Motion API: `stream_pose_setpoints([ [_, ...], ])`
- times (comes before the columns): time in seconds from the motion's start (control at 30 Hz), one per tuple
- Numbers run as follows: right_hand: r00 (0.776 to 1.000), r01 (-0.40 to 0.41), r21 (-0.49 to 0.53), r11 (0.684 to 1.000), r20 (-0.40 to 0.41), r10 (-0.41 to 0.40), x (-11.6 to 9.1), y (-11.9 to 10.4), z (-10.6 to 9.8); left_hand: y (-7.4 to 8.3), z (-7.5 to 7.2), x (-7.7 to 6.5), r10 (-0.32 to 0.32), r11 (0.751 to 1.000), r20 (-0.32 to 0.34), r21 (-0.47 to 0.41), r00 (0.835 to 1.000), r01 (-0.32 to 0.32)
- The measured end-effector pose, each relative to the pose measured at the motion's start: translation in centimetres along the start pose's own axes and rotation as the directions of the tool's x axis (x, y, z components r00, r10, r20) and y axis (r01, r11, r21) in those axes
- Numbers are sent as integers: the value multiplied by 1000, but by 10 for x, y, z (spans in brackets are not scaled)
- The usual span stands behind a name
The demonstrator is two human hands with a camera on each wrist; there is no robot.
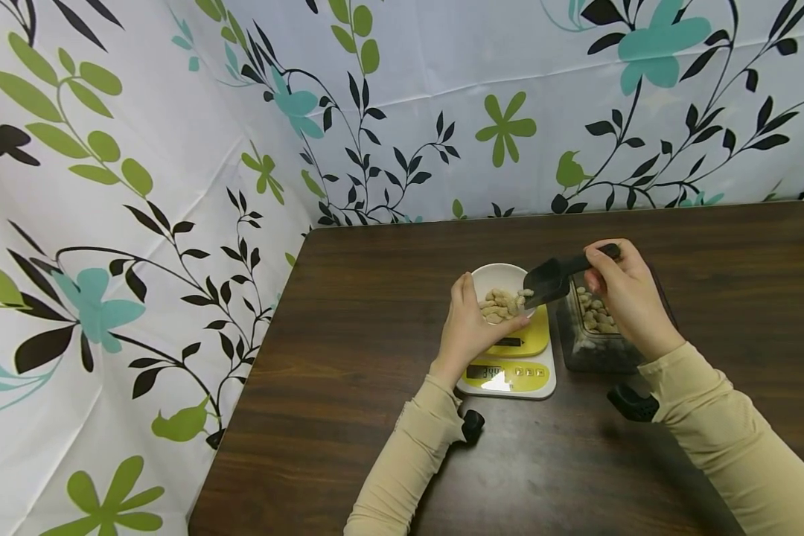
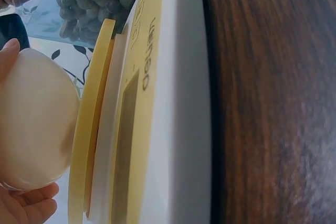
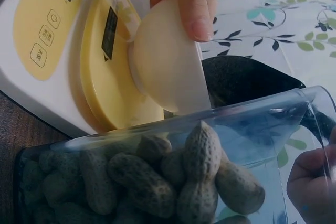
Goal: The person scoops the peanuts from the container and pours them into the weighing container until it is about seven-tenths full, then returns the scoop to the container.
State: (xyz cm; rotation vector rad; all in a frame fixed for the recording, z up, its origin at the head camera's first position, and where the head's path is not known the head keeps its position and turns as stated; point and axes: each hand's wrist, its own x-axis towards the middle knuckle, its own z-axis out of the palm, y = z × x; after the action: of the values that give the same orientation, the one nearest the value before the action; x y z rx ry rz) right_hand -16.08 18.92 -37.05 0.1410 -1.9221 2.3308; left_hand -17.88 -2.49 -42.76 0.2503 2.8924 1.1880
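Note:
A white bowl [image 1: 499,274] with several peanuts [image 1: 499,305] in it stands over the yellow platform of a kitchen scale [image 1: 519,376]. My left hand [image 1: 465,327] grips this bowl by its sides, thumb at the near rim and fingers on the left; the left wrist view also shows the fingers on the bowl [image 2: 37,119]. My right hand [image 1: 623,294] holds a black scoop [image 1: 543,281] by its handle. The scoop's front edge is over the bowl's right rim, beside the peanuts. Its inner side is hidden in the right wrist view.
Right of the scale stands a clear plastic container [image 1: 586,361] of unshelled peanuts [image 3: 142,184], below my right hand. Everything rests on a dark wooden table [image 1: 348,357]. A patterned curtain [image 1: 409,97] hangs behind the table and on its left.

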Motion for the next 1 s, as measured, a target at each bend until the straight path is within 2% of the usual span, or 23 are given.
stream_pose_setpoints([
  [0.27, 998, 63, 75, 995, -9, -63, -1, -1, 0, 1, 0, 0, -3, 1000, -5, 2, 1000, 3],
  [0.6, 997, 70, 129, 989, -23, -68, -3, -1, 0, 0, -1, -1, 0, 999, -3, -39, 1000, 0],
  [0.8, 992, 123, 228, 966, -31, -119, -5, -12, -3, 5, -6, 1, 62, 998, -74, 35, 995, -59],
  [0.9, 983, 183, 267, 946, -50, -176, -6, -22, -7, 13, -10, 3, 111, 993, -101, 59, 989, -105],
  [1.0, 970, 244, 312, 918, -84, -229, -7, -34, -12, 25, -15, 1, 152, 988, -106, 44, 983, -148],
])
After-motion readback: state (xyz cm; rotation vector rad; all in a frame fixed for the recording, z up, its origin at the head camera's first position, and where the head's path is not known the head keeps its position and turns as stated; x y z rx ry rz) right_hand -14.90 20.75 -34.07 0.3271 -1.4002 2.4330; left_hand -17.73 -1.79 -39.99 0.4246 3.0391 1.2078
